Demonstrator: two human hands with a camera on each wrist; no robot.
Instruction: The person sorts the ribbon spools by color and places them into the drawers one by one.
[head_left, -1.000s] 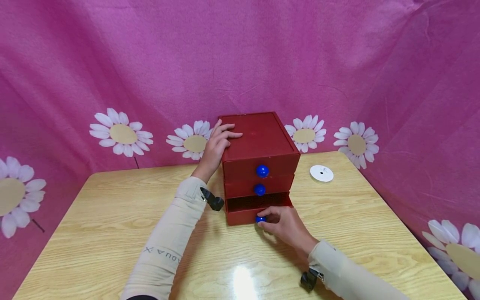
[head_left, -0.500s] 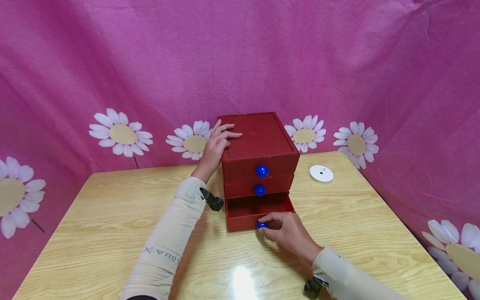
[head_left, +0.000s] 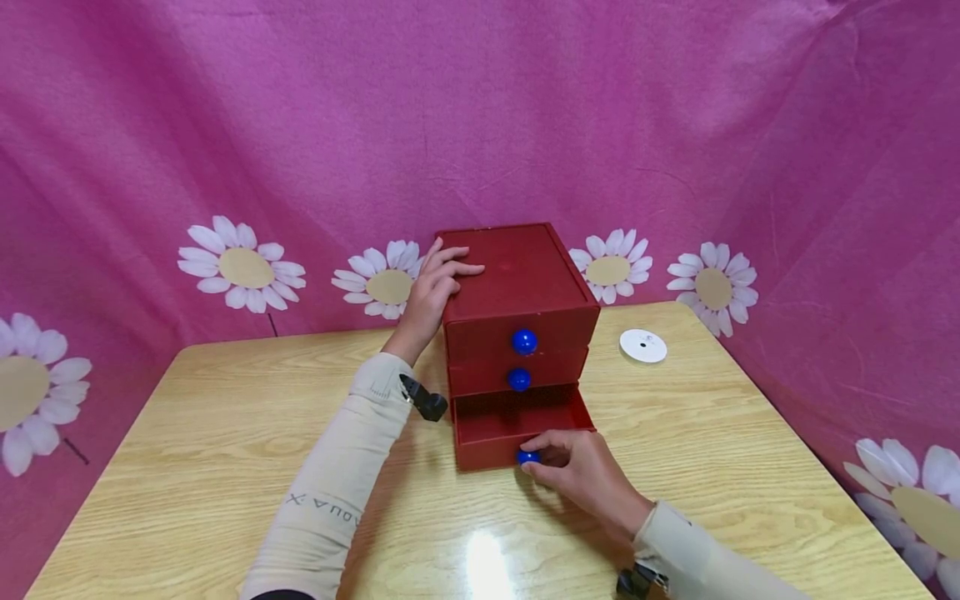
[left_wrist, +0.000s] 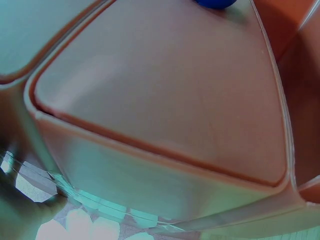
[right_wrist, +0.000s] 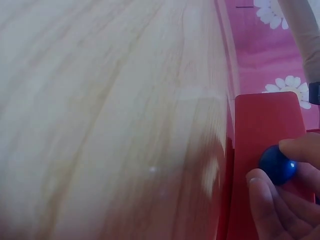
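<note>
A red cabinet [head_left: 517,275] with three stacked drawers stands at the back of the table. Its bottom drawer [head_left: 502,421] is pulled partway out, and the inside that shows is bare red. My right hand [head_left: 581,471] pinches that drawer's blue knob [right_wrist: 277,165] between thumb and fingers. The top knob [head_left: 525,342] and middle knob [head_left: 519,379] sit on closed drawers. At the cabinet's upper left edge rests my left hand [head_left: 435,292], fingers spread onto the top. In the left wrist view, part of that hand [left_wrist: 25,205] shows beside the cabinet's side wall.
A white disc [head_left: 642,346] with a small centre hole lies on the wooden table [head_left: 247,442], right of the cabinet. Behind everything hangs a pink curtain [head_left: 337,125] printed with daisies. Each wrist wears a black camera [head_left: 427,404].
The bottom drawer has slid farther out toward the person, drawn by the right hand on its knob. The left hand has stayed on the cabinet.
</note>
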